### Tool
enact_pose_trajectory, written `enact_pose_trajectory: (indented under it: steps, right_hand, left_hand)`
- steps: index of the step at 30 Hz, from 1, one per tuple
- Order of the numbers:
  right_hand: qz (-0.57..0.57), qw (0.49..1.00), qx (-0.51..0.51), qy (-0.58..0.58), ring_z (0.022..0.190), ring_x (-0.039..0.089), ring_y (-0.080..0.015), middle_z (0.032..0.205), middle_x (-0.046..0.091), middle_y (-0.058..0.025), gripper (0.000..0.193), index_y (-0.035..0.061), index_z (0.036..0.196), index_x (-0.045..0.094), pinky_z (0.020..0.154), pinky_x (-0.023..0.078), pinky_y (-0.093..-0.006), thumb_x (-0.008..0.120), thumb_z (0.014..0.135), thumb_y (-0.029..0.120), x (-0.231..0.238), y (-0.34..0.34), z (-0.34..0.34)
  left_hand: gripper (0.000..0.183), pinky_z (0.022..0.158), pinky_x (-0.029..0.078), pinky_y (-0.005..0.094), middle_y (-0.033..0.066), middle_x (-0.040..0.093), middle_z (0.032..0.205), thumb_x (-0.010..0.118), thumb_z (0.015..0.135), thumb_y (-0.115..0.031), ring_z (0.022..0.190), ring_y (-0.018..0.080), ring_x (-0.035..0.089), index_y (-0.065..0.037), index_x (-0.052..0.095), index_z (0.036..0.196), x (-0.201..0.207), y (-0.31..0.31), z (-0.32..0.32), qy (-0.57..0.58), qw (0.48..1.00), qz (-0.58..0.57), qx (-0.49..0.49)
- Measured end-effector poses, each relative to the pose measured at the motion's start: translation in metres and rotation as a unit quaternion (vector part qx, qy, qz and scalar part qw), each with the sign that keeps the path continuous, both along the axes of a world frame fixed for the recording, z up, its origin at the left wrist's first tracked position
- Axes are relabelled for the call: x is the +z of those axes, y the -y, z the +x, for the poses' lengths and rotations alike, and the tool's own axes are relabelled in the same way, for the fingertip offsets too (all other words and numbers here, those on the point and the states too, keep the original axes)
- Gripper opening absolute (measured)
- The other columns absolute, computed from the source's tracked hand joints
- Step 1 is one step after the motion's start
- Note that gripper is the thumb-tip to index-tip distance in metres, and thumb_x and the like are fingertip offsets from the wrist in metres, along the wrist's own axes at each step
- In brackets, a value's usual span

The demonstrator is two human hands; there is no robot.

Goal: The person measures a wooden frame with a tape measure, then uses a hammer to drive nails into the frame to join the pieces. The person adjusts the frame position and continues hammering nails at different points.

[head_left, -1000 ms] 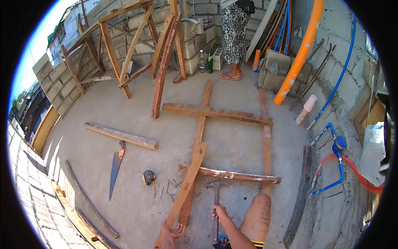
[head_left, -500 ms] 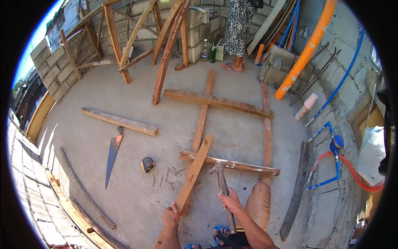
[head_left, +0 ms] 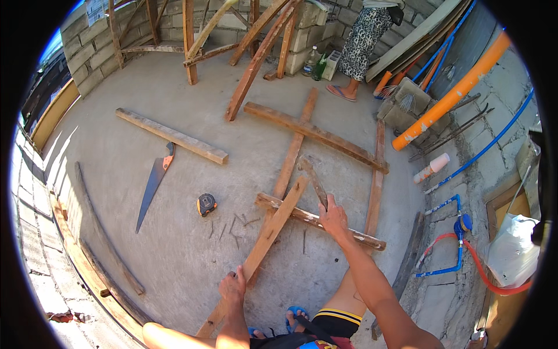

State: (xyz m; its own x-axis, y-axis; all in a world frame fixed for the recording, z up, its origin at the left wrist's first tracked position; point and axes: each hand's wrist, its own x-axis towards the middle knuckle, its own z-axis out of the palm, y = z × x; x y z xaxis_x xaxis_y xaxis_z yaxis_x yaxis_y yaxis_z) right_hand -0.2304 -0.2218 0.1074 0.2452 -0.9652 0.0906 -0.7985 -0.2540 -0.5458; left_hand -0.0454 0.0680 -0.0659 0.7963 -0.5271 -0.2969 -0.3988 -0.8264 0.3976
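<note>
My left hand [head_left: 232, 285] is closed round the lower part of a wooden plank [head_left: 271, 231], which slants away from me over other timber. My right hand [head_left: 333, 217] grips a hammer [head_left: 317, 189] by its handle, with the head near the plank's far end; whether they touch I cannot tell. Beneath the plank runs a long wooden strip [head_left: 289, 160], crossed nearby by a white-stained batten [head_left: 352, 234] and farther off by another batten [head_left: 331, 139]. A second long strip [head_left: 375, 195] lies under the right ends of both battens. Several loose nails [head_left: 235, 224] lie left of the plank.
On the concrete floor at left are a tape measure [head_left: 206, 204], a handsaw [head_left: 152, 185] and a loose timber [head_left: 174, 136]. Propped timbers [head_left: 261, 61] stand at the back. Another person [head_left: 363, 43] stands beyond the frame. An orange pipe [head_left: 447, 96] leans along the right wall.
My right hand has carried the hammer forward and up from near my knee, the arm now stretched out. My left hand keeps its hold on the plank. The whole view has tilted somewhat.
</note>
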Motion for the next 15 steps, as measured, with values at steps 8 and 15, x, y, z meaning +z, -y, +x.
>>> enact_pose_trajectory:
  steps: [8,15]
  right_hand:
    - [-0.204,0.957,-0.042,0.200,0.073,0.064,-0.0427,0.074,0.063,-0.0192,0.030,0.0017,0.115,0.046,0.064,0.046,-0.0476,0.059,0.098,0.023,0.071,0.012,-0.016]
    - [0.000,0.984,0.022,-0.174,0.071,0.065,-0.0437,0.075,0.064,-0.0204,0.029,0.0015,0.118,0.047,0.064,0.048,-0.0467,0.055,0.099,0.021,-0.021,-0.005,-0.012]
  left_hand:
    - [0.067,0.078,0.053,0.0487,0.0232,0.071,0.083,0.042,0.094,-0.062,0.083,0.0406,0.070,-0.004,0.076,0.086,0.006,0.007,0.004,-0.017,1.000,0.024,-0.001]
    - [0.065,0.078,0.053,0.0483,0.0245,0.071,0.081,0.045,0.094,-0.060,0.082,0.0400,0.070,-0.004,0.076,0.087,0.017,0.002,0.006,-0.038,0.999,0.025,0.010]
